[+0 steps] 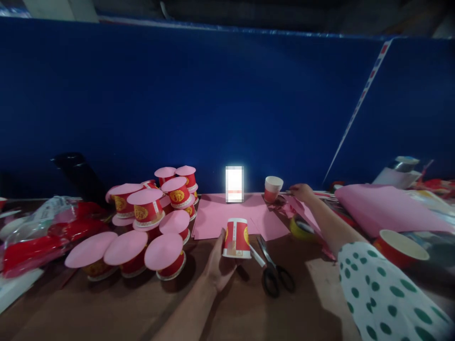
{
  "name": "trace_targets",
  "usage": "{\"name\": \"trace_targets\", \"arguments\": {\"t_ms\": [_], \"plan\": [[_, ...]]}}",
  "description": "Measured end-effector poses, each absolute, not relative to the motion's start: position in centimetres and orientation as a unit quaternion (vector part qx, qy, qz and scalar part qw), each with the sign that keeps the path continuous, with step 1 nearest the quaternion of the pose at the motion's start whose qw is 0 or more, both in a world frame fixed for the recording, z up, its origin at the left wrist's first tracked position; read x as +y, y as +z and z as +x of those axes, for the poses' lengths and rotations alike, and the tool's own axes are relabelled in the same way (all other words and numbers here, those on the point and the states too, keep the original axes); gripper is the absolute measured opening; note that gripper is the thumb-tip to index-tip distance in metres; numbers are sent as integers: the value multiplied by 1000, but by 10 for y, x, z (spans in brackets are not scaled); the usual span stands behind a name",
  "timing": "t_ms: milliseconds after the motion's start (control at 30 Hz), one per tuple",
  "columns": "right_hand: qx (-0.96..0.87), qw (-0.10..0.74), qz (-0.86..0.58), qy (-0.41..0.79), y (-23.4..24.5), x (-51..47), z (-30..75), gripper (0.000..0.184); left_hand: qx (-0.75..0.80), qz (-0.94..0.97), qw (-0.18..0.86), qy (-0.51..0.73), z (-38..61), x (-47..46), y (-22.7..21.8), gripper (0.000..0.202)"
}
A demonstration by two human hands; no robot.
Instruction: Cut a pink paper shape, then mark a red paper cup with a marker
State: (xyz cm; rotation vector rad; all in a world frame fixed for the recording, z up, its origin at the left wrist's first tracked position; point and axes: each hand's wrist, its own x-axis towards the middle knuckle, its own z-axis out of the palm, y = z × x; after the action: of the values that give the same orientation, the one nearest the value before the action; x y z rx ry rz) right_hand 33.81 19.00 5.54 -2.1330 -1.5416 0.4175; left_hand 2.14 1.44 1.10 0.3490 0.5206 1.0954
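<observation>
My left hand (219,267) is wrapped round a red paper cup (237,239) with gold print, held upside down above the table's front middle. Just right of that cup lie black-handled scissors (273,272) and a thin white stick-like item (257,255). My right hand (302,191) reaches to the back right, its fingers closed together; whatever they pinch is too small to make out. Beside it stand white-rimmed paper cups (273,189), nested together. Pink paper scraps (302,210) and a yellow tape roll (301,228) are below its wrist.
On the left stand several red cups topped with pink paper discs (164,251). Pink sheets (213,218) lie at the middle back, before a bright blurred screen (234,184). Plastic-wrapped red packs (53,237) sit far left. A large cup (403,248) lies right, near pink paper (387,208).
</observation>
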Motion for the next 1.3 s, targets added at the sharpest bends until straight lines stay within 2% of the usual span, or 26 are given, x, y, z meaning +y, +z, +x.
{"name": "trace_targets", "arguments": {"t_ms": [133, 300, 400, 567, 667, 733, 833, 1067, 1300], "plan": [[-604, 277, -739, 112, 77, 169, 318, 21, 238, 160, 807, 516, 22, 14, 10, 37], [-688, 322, -643, 104, 77, 97, 252, 26, 189, 125, 809, 543, 14, 15, 10, 40], [-751, 350, -545, 127, 59, 50, 214, 26, 139, 103, 808, 563, 6, 18, 10, 46], [-769, 351, -506, 172, 36, 16, 177, 30, 100, 88, 790, 598, -3, 20, 12, 44], [-767, 350, -488, 225, 32, 12, 165, 45, 111, 92, 795, 590, -2, 20, 14, 41], [-757, 375, -468, 259, 31, 10, 159, 48, 123, 99, 804, 573, -1, 19, 16, 39], [-749, 418, -431, 281, 28, 6, 155, 45, 134, 113, 818, 547, 2, 19, 18, 39], [-740, 490, -394, 239, 12, 0, 160, 30, 118, 123, 843, 510, 6, 19, 14, 43], [-623, 609, -445, 206, 14, 3, 171, 22, 129, 149, 824, 530, 7, 18, 12, 43]]}}
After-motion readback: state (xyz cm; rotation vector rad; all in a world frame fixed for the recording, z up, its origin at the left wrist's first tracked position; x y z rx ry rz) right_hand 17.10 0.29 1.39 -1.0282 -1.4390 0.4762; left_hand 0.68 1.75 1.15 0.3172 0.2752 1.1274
